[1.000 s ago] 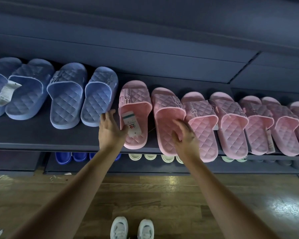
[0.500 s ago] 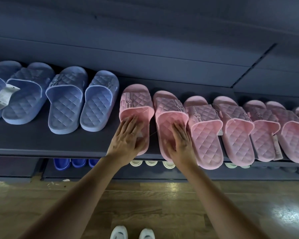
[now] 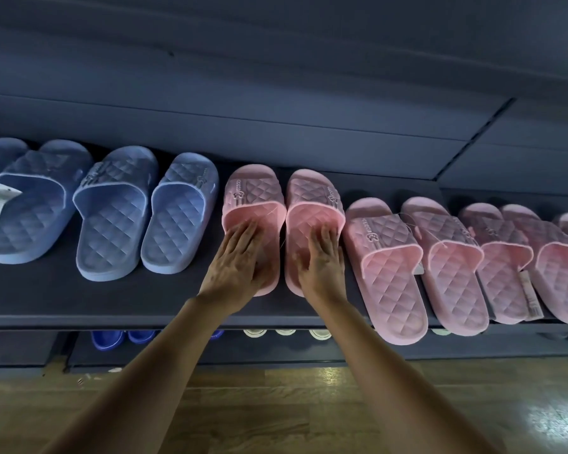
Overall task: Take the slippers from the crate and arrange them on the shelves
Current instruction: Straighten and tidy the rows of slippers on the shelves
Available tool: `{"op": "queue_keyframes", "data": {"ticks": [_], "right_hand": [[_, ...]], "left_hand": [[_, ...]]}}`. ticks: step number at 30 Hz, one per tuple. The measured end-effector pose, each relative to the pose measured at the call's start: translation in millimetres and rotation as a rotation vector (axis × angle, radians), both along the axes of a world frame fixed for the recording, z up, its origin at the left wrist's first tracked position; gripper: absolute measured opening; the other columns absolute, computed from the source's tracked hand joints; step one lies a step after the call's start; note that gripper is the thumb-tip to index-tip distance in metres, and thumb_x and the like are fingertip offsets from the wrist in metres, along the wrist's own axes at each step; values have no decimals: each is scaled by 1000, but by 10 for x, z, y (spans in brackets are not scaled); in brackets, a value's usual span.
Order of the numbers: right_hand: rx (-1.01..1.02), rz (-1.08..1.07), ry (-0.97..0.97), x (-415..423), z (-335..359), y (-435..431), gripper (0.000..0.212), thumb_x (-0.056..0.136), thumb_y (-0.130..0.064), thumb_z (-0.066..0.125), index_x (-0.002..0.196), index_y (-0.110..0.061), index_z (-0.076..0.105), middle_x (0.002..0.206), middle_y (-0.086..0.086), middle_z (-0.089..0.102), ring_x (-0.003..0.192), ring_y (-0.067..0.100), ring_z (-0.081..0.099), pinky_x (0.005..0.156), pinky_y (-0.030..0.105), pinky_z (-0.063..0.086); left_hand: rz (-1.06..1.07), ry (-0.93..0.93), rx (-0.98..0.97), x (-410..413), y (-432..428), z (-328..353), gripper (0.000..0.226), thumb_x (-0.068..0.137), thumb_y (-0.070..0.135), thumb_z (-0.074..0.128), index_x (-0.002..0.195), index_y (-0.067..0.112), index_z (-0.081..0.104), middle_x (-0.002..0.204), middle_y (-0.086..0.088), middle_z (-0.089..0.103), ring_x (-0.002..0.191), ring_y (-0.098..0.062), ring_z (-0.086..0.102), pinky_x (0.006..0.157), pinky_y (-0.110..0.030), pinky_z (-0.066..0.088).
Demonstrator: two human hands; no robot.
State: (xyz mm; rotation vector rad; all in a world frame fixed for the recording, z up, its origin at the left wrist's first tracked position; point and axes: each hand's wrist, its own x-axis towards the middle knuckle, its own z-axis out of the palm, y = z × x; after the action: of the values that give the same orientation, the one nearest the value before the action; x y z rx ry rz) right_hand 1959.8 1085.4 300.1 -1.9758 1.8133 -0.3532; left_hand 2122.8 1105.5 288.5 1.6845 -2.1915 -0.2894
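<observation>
Ok, left hand flat, fingers straight, pressing on left slipper; right hand same on right slipper. Both sit side by side on shelf, between blue slippers and pink ones.

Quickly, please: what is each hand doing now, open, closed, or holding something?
Left hand: open, fingers flat on the leftmost pink quilted plastic slipper.
Right hand: open, fingers flat on the second pink quilted plastic slipper.
</observation>
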Motion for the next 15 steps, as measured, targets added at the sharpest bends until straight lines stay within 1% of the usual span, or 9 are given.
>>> {"op": "queue_keyframes", "data": {"ticks": [4,8,11,13,15], "right_hand": [[-10,3,8,71,8,-154,58,100,-25,35,149,-10,8,157,8,-2,145,19,-9,114,27,-6],[-40,36,38,83,-2,-214,58,99,-24,35,149,-8,9,157,10,0,145,22,-8,114,28,-6],[-62,59,27,66,-15,-228,57,99,-23,37,148,-6,12,157,12,2,145,25,-5,115,30,-4],[-56,76,36,54,-5,-235,58,99,-24,37,148,-6,12,157,12,2,145,25,-5,115,30,-3],[-34,96,67,39,-5,-240,58,100,-24,35,149,-7,9,157,11,-1,145,24,-7,116,32,-3]], "left_hand": [[-16,-6,-38,52,-117,2,59,82,28,41,130,-7,46,133,-26,48,129,-26,26,112,-27,3],[5,-32,-38,65,-178,-14,58,83,28,40,128,-8,48,132,-26,50,129,-33,37,112,-32,7],[7,-29,-62,68,-186,-37,58,83,27,39,128,-7,48,133,-24,50,129,-30,34,112,-32,9],[7,-41,-45,79,-187,-36,59,82,28,39,128,-7,49,133,-23,50,130,-31,37,113,-33,15],[14,-72,-25,71,-191,-9,60,83,31,39,130,-5,48,135,-22,49,128,-34,44,113,-38,20]]}}
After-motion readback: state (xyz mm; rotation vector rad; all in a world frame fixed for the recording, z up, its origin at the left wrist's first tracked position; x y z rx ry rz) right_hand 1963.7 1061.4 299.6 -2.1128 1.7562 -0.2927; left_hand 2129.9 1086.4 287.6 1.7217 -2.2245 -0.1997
